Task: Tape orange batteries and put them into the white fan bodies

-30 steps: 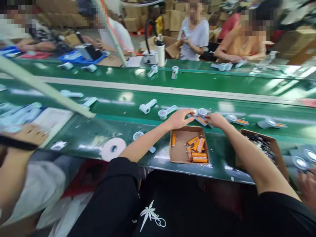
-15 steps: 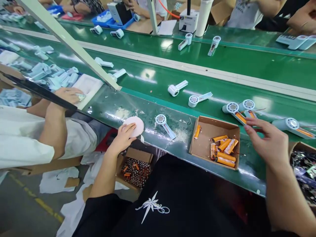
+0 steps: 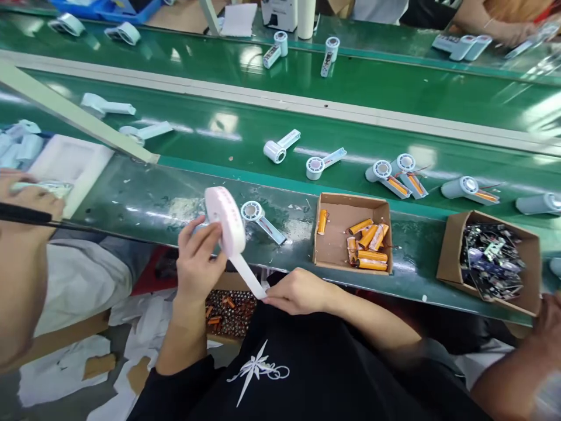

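My left hand grips a roll of white tape, held up on edge above the bench rim. A strip of the tape runs down to the right, and its free end is pinched in my right hand. Just behind the roll lies a light-blue handheld fan body, its round head to the left and its handle pointing toward me. To the right of my hands a shallow cardboard box holds several orange wrapped batteries.
On the green conveyor belt lie several light-blue fan bodies, some with orange batteries. At right stands a cardboard box of small circuit parts. A co-worker's hands are at left, beside a white foam tray. Below is a box of batteries.
My left hand has lifted the tape roll off the bench and turned it on edge. My right hand has come from the belt to the tape's end and pulled out a strip.
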A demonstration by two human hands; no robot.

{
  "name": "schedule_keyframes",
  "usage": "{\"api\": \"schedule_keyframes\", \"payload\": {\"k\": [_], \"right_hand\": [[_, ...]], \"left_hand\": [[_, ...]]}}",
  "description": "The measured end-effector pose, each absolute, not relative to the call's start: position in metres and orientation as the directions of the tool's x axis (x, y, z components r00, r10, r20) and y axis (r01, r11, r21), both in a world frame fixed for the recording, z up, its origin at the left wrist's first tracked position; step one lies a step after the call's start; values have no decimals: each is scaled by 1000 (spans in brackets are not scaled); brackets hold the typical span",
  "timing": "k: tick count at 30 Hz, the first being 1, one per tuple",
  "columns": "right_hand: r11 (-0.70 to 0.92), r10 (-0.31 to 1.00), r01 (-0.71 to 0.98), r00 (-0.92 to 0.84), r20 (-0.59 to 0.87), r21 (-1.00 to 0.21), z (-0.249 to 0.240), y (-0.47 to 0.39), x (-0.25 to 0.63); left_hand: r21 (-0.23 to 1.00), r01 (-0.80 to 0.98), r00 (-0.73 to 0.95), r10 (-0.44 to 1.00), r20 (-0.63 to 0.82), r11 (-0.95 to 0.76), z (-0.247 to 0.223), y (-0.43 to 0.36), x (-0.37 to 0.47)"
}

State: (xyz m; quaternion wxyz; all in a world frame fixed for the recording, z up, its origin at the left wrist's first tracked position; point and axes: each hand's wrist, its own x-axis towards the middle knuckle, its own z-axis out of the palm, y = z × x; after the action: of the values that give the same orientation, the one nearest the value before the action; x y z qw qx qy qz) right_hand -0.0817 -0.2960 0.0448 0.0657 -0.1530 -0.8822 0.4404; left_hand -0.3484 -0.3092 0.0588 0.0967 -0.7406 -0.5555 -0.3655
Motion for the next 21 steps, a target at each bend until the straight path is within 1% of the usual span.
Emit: {"api": "schedule_keyframes", "payload": {"k": [1,2,3,4,5,6,7,8,9,10,12,13,15,17,21], "right_hand": [[643,309,289,-945,-104,-709,45,-297,-76],[688,297,345,-937,-186,-639,49,-296,-68],[700,279,369,-929,-241,-611,56,-293,-59],[688,265,368,-930,-256,-625,65,-286,-48],[665,273,359,-933,-233,-655,75,-277,-37],[645,323,368,-926,-197,-670,84,-264,-25],[639,412,414,-896,-166,-648,91,-250,-13],[645,516,496,-844,-146,-581,95,-235,-3],[655,602,585,-787,-137,-478,95,-220,6],[670,649,649,-748,-139,-361,92,-206,12],[718,651,676,-737,-181,-168,77,-185,19],[747,628,655,-751,-205,-113,69,-178,20],[781,592,621,-770,-239,-68,55,-172,19],[760,604,645,-746,-280,-76,48,-173,15],[610,693,780,-609,-386,-137,46,-181,5]], "left_hand": [[316,891,40,748,662,-327,53,-307,-350],[378,880,-39,748,663,-289,48,-306,-349],[440,862,-113,750,652,-253,44,-305,-348],[493,840,-169,753,636,-228,41,-304,-346],[531,820,-202,760,618,-214,38,-303,-343],[546,809,-204,768,607,-217,36,-302,-339],[539,810,-180,777,603,-231,35,-301,-335],[515,819,-135,787,602,-253,34,-299,-331],[478,832,-79,792,605,-282,34,-297,-326],[434,844,-15,794,608,-316,35,-295,-321],[357,849,104,785,611,-390,36,-291,-310],[337,842,148,780,608,-422,37,-289,-304],[320,825,206,775,597,-466,39,-287,-294],[318,812,238,776,584,-489,38,-286,-287],[328,801,267,789,554,-502,32,-286,-280]]}}
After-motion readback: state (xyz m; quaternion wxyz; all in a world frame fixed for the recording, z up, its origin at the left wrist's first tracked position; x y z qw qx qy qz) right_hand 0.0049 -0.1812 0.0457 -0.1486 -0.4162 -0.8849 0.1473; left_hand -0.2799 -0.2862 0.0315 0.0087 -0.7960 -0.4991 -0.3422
